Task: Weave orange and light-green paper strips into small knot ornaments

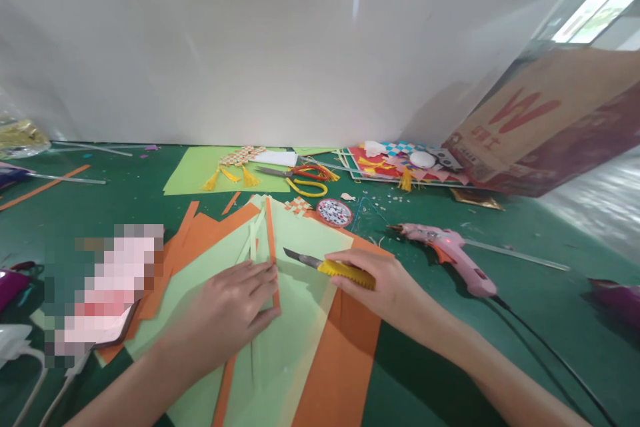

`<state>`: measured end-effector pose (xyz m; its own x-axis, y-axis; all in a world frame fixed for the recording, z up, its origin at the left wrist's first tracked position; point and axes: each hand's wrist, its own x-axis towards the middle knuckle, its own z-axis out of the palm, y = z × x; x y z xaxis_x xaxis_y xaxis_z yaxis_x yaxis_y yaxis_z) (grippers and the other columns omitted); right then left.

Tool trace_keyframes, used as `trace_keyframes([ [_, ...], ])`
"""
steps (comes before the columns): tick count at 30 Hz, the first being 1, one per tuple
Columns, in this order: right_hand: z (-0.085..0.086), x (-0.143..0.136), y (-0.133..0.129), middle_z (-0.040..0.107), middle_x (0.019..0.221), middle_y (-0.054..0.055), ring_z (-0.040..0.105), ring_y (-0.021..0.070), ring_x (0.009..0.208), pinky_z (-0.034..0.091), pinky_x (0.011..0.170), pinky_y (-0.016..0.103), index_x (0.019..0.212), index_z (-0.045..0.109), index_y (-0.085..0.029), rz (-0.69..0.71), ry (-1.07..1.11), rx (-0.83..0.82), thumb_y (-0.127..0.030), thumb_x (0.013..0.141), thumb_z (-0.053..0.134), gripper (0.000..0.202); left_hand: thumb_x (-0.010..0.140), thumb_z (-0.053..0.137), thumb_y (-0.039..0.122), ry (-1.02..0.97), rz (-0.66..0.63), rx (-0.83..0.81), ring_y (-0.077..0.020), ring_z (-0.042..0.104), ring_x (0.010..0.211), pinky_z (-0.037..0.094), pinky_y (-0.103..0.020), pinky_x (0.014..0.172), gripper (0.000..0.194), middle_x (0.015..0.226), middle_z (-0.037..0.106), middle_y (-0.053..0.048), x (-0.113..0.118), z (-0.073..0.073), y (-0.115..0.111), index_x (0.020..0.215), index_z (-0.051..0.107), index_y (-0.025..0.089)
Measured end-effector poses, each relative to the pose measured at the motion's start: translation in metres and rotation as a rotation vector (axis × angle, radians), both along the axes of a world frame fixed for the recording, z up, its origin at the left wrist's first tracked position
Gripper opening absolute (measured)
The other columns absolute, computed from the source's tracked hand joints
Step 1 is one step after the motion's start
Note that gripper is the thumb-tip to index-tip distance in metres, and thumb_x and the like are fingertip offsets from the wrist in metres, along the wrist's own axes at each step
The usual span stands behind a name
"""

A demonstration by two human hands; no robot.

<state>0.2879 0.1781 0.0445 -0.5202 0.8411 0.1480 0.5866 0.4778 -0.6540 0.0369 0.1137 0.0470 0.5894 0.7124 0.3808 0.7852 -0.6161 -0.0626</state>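
My right hand (367,270) is wrapped round a yellow utility knife (345,273), its blade pointing left over the light green paper (305,287). My left hand (243,303) rests on that paper, with fingertips and thumb on a narrow orange paper strip (271,233) that runs roughly front to back. Thin pale green strips (253,240) lie just left of it, partly under my fingers. Beneath the green paper, orange paper sheets (345,340) stick out on both sides. A small woven orange-and-white paper piece (299,206) sits at the far edge of the sheets.
Scissors (305,181) and a round bead box (335,212) lie beyond the paper. A pink glue gun (450,253) with a cord is on the right, a phone (107,293) on the left. A paper bag (545,120) leans at the back right, by a white wall (250,47).
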Motion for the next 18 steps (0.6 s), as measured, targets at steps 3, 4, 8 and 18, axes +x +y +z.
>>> trace_keyframes([
  [3,-0.0015,0.0016,-0.0016,0.07,0.107,0.006,0.067,0.0223,0.096,0.053,0.082,0.033,0.104,0.065,-0.024,0.004,-0.022,0.026,-0.035,0.086,0.052,0.026,0.096,0.041,0.033,-0.024,-0.013,-0.001,-0.0214,0.065,0.104,0.053,-0.038,0.092,0.034,0.112,0.07,-0.009,-0.0004,-0.0021,-0.0008,0.106,0.067,0.014],
  [4,-0.0016,0.0018,-0.0022,0.07,0.107,0.006,0.067,0.0221,0.095,0.053,0.082,0.033,0.104,0.065,-0.023,0.006,-0.03,0.035,-0.035,0.086,0.052,0.025,0.096,0.041,0.032,-0.03,-0.027,0.008,-0.0213,0.065,0.104,0.053,-0.038,0.092,0.033,0.111,0.07,-0.009,-0.0002,-0.0025,-0.0009,0.104,0.068,0.014],
  [8,-0.0015,0.0016,-0.0048,0.071,0.105,0.006,0.068,0.0207,0.091,0.054,0.077,0.031,0.105,0.064,-0.023,0.033,-0.091,0.075,-0.034,0.087,0.052,0.025,0.096,0.042,0.025,-0.039,-0.072,0.043,-0.0209,0.067,0.1,0.055,-0.037,0.089,0.029,0.106,0.072,-0.01,0.0014,-0.0028,0.0001,0.097,0.068,0.012],
  [18,0.0016,0.0046,-0.0104,0.07,0.106,0.005,0.067,0.02,0.092,0.054,0.077,0.03,0.109,0.063,-0.022,0.076,-0.161,0.188,-0.031,0.09,0.05,0.024,0.09,0.039,0.006,0.045,-0.1,0.044,-0.0236,0.066,0.103,0.057,-0.037,0.086,0.028,0.108,0.07,-0.013,0.0011,-0.0025,0.0014,0.093,0.067,0.01],
])
